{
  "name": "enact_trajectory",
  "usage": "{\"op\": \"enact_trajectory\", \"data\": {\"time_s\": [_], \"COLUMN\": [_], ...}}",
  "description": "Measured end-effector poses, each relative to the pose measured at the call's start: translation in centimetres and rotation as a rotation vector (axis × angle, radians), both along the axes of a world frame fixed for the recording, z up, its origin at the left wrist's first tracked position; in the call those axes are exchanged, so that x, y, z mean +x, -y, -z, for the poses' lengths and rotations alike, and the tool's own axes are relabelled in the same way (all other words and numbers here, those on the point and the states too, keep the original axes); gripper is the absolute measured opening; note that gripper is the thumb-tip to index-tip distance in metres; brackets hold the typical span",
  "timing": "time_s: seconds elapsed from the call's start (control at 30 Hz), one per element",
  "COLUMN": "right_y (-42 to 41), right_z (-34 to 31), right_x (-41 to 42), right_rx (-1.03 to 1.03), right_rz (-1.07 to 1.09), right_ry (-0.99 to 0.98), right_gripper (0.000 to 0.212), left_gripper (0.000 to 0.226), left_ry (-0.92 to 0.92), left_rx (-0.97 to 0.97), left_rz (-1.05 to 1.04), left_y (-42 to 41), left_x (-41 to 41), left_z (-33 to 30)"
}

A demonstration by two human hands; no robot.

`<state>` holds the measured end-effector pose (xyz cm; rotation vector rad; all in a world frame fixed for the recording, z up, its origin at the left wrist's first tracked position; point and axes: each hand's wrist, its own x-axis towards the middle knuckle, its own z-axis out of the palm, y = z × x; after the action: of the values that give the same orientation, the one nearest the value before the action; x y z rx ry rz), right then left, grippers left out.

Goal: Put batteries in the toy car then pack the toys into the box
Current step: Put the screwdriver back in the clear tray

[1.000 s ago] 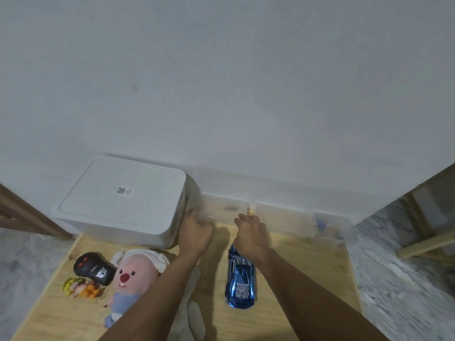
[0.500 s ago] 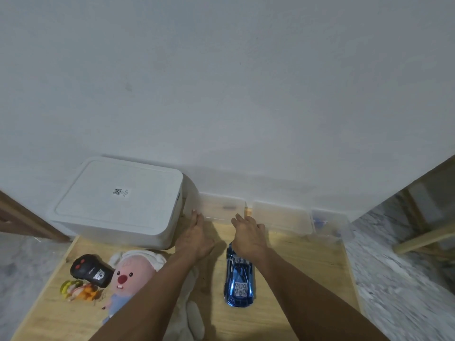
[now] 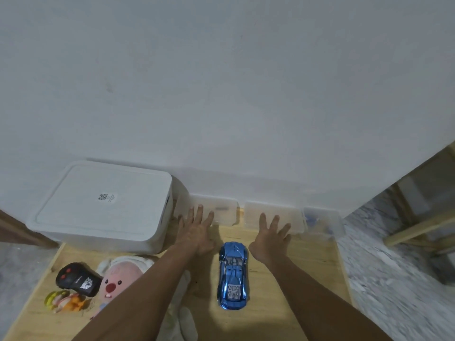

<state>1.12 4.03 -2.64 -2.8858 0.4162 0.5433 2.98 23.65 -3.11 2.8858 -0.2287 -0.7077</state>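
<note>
A shiny blue toy car [image 3: 232, 275] lies on the wooden table [image 3: 305, 269], nose toward the wall. My left hand [image 3: 197, 230] is open, fingers spread, just left of the car's nose and in front of a small clear box [image 3: 216, 211]. My right hand [image 3: 269, 238] is open too, right of the car, its fingers reaching over a second clear box [image 3: 273, 214]. A big white lidded box [image 3: 103, 205] stands at the back left. A pink plush toy [image 3: 118, 279] is partly hidden by my left forearm.
A black remote control [image 3: 77, 279] and a small yellow-orange toy [image 3: 64, 301] lie at the left front. A third clear box [image 3: 322, 222] with something blue inside stands at the back right. The white wall runs right behind the boxes. A wooden frame [image 3: 418, 225] stands on the marble floor, right.
Both hands have come off the leftmost clear box and opened. My right hand has moved right, away from the car's nose toward the second clear box. The car has not moved.
</note>
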Motion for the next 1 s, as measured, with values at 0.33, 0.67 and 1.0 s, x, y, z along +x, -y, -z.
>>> {"op": "enact_trajectory", "data": {"time_s": [0.33,0.67,1.0], "right_y": [-0.8,-0.7,-0.7], "right_z": [1.6,2.3,1.6], "right_x": [0.2,0.4,0.7], "right_rx": [0.068,0.037,0.055], "right_rz": [-0.100,-0.099,-0.074], "right_ry": [-0.015,-0.004,-0.041], "right_gripper": [0.099,0.108,0.108], "left_gripper": [0.091,0.090,0.091], "left_ry": [-0.002,-0.011,-0.029], "left_rx": [0.033,0.035,0.002], "left_rz": [0.008,0.010,0.001], "left_y": [0.1,0.1,0.0], "left_x": [0.2,0.7,0.9], "left_z": [0.5,0.7,0.5]}}
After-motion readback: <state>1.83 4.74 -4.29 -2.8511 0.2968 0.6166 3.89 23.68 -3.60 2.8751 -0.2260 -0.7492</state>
